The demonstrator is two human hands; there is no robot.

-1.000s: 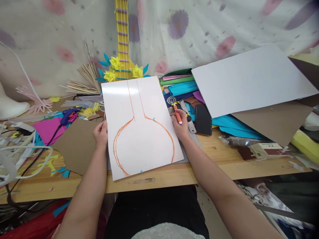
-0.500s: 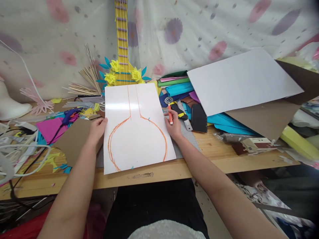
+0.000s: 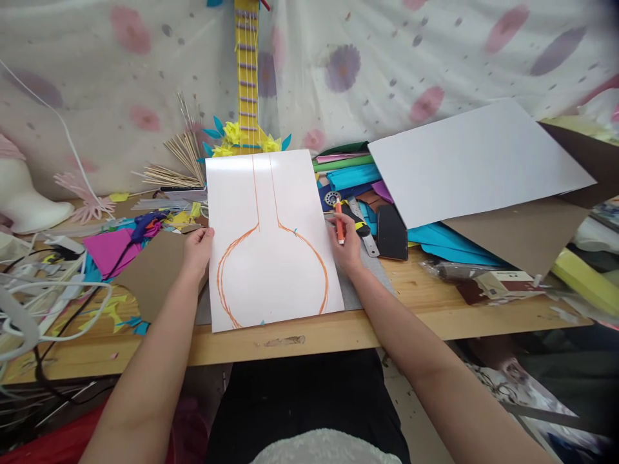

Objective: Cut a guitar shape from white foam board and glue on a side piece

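Note:
A white board (image 3: 273,277) stands tilted up at the table's front, marked with an orange outline of a round body and a straight neck. My left hand (image 3: 198,252) pinches its left edge. At the opposite edge, my right hand (image 3: 345,243) grips the board and also holds an orange marker (image 3: 340,222) upright between its fingers. Behind the board rises a yellow instrument-shaped craft piece (image 3: 248,96) with purple bars, strings, yellow paper flowers and blue leaves; the board hides its lower part.
On the right lie a utility knife (image 3: 360,225), a metal ruler (image 3: 370,243), a black phone (image 3: 392,232), blue paper (image 3: 454,243) and a large white board (image 3: 478,164) on brown cardboard (image 3: 517,229). Leftward are wooden sticks (image 3: 178,167), a glue gun (image 3: 147,225), paper scraps and white cables (image 3: 53,303).
The board's top edge has tipped further up and away, its glare shifting to the top. Both hands keep their hold. The whole view has shifted slightly.

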